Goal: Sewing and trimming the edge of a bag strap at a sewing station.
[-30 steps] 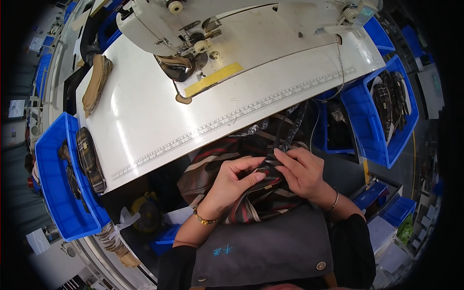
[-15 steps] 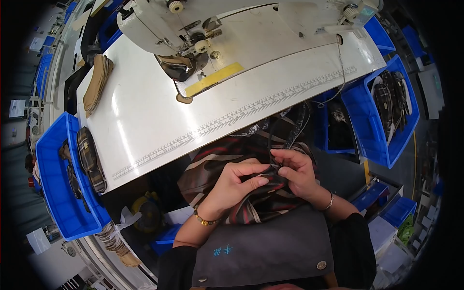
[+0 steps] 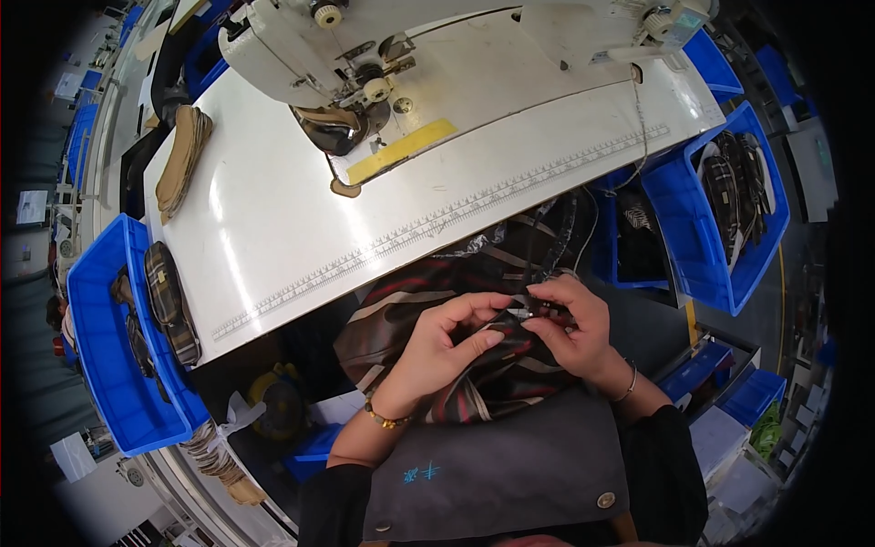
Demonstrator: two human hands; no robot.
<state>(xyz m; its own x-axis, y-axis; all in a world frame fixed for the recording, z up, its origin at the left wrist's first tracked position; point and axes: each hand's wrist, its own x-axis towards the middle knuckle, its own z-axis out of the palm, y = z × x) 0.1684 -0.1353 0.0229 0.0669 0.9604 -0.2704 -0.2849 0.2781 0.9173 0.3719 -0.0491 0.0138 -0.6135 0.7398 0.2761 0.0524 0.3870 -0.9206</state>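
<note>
Both hands work in the lap, below the near edge of the table (image 3: 273,246). The left hand (image 3: 447,351) pinches a fold of the striped fabric (image 3: 401,319), fingers curled over it. The right hand (image 3: 574,328) grips the same piece just beside it, fingertips closed on a small dark part (image 3: 533,314) at the seam; what that part is cannot be made out. The two hands nearly touch.

The fabric lies bunched on the lap over a grey apron (image 3: 492,474), its upper part tucked under the table edge, where a ruler strip (image 3: 437,223) runs along the rim. Room for the hands is tight: table edge above, the body below, a blue bin (image 3: 706,246) close to the right.

On the table, the sewing machine (image 3: 310,55) stands at the far side, well apart from the hands, with a yellow strip (image 3: 396,155) by its foot. Another blue bin (image 3: 100,365) sits to the left, holding plaid pieces (image 3: 169,301). The right bin's contents are dark and hard to tell. The fabric's underside and the palms are hidden.
</note>
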